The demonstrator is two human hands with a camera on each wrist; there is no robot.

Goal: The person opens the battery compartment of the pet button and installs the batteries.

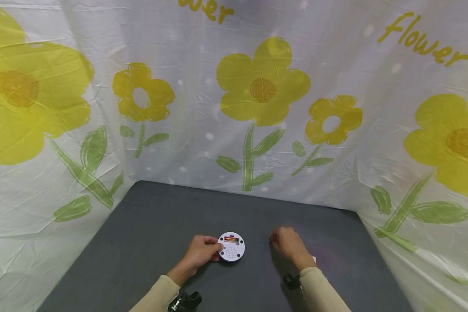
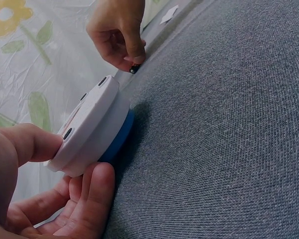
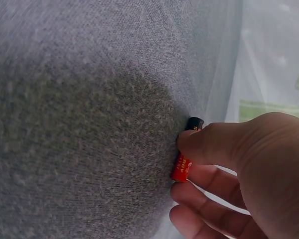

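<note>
My left hand (image 1: 201, 252) grips a round white device (image 1: 231, 252) by its left edge, thumb on top and fingers beneath. The face turned up has black feet, a patch of small holes and an uncovered battery compartment with a red battery (image 1: 231, 239) in it. In the left wrist view a blue band (image 2: 120, 135) shows along the device's underside. To the right, apart from the device, my right hand (image 1: 289, 243) pinches a red and black battery (image 3: 180, 172) between thumb and fingers, low at the table surface.
Dark grey cloth covers the table (image 1: 171, 212). A small white piece (image 2: 169, 14) lies beyond the right hand, mostly hidden by the right wrist in the head view. White curtains (image 1: 195, 143) with yellow flowers stand along the table's back and sides.
</note>
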